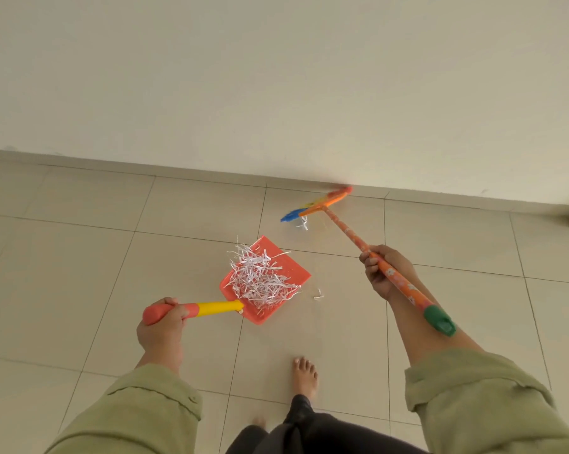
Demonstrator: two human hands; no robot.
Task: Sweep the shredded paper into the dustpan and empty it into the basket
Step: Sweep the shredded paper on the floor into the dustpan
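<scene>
Paper (260, 278) in dustpan (293, 267), between hands

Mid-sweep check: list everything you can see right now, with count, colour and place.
dustpan: one, orange-red pan with yellow and red handle, on the floor at centre.
paper pile: one heap, white, in the dustpan.
loose shreds: a few, white, on the floor right of the dustpan; a few more under the broom head.
broom: one, orange patterned handle with green end cap, orange and blue head near the wall.
floor: beige tiles.
wall: cream, behind.
basket: not in view.
foot: one, bare, bottom centre.
sleeves: two, green.
left hand: grips the dustpan handle.
right hand: grips the broom handle.
</scene>
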